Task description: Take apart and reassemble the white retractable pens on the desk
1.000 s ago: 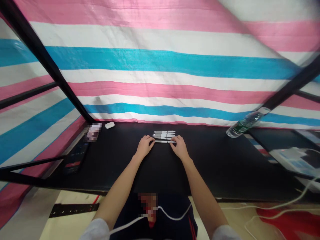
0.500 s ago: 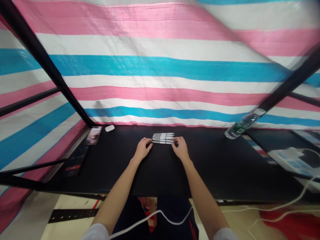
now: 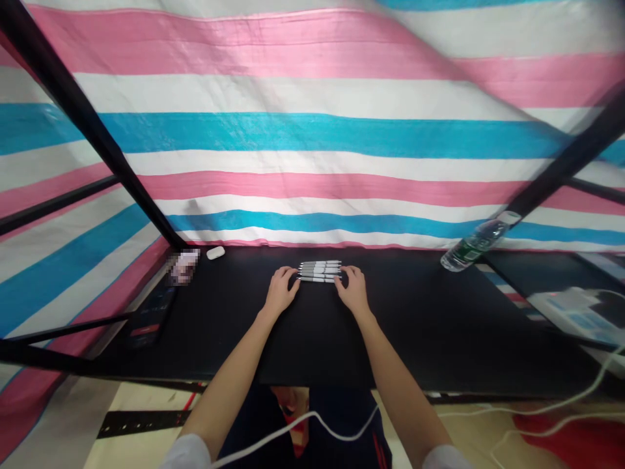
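Observation:
Several white pens lie side by side in a neat row on the black table, near its far edge. My left hand rests at the left ends of the pens, fingers curled against them. My right hand sits at the right ends, fingertips touching the nearest pen. Both hands bracket the row from either side. Neither hand has lifted a pen.
A white earbud case and a small blurred item lie at the back left, a dark phone by the left edge. A plastic water bottle leans at the back right. Striped tarp walls the table.
The nearest pen has been pushed up against the row, closing the small gap. Both hands stayed at the pen ends, shifting slightly forward.

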{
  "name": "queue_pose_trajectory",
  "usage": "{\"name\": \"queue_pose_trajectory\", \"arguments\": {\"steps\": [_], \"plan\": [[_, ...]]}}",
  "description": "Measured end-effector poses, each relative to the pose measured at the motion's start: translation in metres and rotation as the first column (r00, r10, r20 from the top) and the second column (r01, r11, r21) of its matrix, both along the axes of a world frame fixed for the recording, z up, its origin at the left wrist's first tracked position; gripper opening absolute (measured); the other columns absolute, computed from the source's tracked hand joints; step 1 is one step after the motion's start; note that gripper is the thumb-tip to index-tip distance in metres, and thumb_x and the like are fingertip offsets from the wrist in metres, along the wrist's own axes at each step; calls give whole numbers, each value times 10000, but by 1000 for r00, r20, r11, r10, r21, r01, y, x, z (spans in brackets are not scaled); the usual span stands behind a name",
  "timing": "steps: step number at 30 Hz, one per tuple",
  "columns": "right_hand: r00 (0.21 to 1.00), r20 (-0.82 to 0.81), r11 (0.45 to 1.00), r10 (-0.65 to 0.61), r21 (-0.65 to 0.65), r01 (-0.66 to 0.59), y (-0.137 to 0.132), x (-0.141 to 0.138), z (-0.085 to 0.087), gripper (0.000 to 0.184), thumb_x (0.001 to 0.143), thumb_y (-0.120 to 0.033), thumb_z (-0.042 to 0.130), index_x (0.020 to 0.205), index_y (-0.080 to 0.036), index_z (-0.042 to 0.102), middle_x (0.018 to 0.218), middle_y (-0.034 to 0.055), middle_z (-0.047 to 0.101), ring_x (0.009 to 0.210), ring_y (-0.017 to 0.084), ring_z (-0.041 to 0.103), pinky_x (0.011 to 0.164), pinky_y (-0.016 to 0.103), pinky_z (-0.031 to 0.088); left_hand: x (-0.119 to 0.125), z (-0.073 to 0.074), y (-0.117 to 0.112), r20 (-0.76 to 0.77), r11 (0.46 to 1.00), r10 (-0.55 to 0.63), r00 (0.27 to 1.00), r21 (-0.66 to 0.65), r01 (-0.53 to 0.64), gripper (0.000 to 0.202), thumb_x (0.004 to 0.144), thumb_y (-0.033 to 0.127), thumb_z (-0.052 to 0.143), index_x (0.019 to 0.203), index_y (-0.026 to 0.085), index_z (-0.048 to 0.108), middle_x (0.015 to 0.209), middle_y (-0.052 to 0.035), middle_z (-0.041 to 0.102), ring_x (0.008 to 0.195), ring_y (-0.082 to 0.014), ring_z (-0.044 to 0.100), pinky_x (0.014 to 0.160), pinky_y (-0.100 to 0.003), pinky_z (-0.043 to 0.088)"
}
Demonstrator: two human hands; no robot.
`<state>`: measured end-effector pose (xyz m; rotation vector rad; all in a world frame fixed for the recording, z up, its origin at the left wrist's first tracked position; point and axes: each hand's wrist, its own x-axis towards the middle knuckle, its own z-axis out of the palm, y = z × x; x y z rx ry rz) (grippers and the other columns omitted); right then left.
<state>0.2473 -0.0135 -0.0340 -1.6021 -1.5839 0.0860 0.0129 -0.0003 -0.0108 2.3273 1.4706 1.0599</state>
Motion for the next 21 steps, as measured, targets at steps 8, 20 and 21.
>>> {"name": "queue_pose_trajectory", "arguments": {"steps": [8,20,21], "plan": [[978,204,996,40,-81,-23,19,-19,-4,475,924,-410,393,1333,-190,494,1463,172,352,1374,343,268,1054,555,295,36,-1,19,-229,995,-96,969,-9,97,459,951,382,371,1365,195,438,1466,-140,379,1365,-266,320,1089,-467,294],[946,296,991,130,-59,-118,-2,-25,-8,436,919,-359,400,1300,-186,523,1366,164,498,1325,323,368,1064,562,287,38,-7,-3,-294,991,-133,946,-52,123,448,946,354,370,1360,208,459,1430,-123,447,1353,-265,347,1108,-487,262],[945,301,992,125,-51,-115,-11,-27,-9,444,920,-361,398,1307,-181,517,1369,165,493,1332,327,357,1068,560,283,36,-8,-11,-297,991,-134,946,-49,125,454,942,360,381,1365,211,455,1440,-122,436,1362,-268,333,1111,-489,259]]}}
